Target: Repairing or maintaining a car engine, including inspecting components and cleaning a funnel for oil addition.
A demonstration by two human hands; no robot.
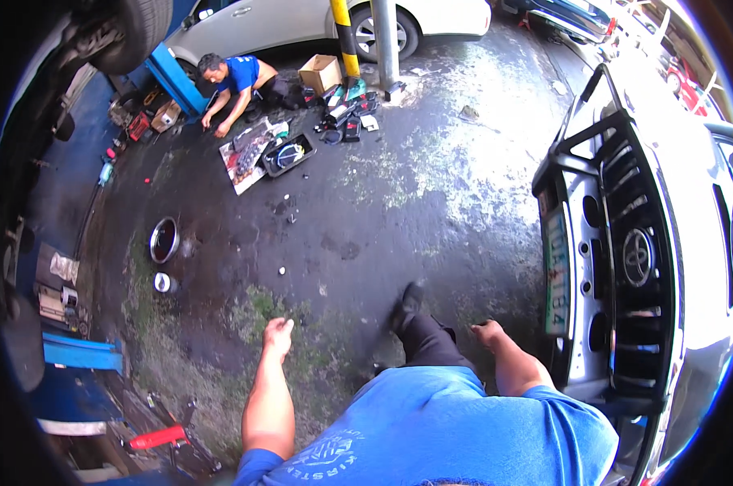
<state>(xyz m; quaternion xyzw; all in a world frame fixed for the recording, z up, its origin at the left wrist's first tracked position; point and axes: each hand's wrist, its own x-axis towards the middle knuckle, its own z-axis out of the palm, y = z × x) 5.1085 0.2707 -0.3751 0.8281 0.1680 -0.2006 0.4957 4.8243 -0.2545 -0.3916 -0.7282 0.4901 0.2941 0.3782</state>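
Note:
My left hand (278,337) hangs in front of me over the floor, its fingers curled in and nothing showing in them. Off to the right, my right hand (487,332) swings low beside my leg, the fingers loosely apart with no object seen in them. It is nearer to the black front guard (573,162) of a vehicle, without touching it. One dark shoe (408,306) is stepped forward between my hands. Neither hand is in contact with any thing.
A person in blue (241,74) crouches at the far left by a black tray (288,155), a cardboard box (321,74) and scattered tools. A round basin of dark liquid (164,240) and a white container (163,283) stand on the left floor. A red jack (157,437) lies lower left.

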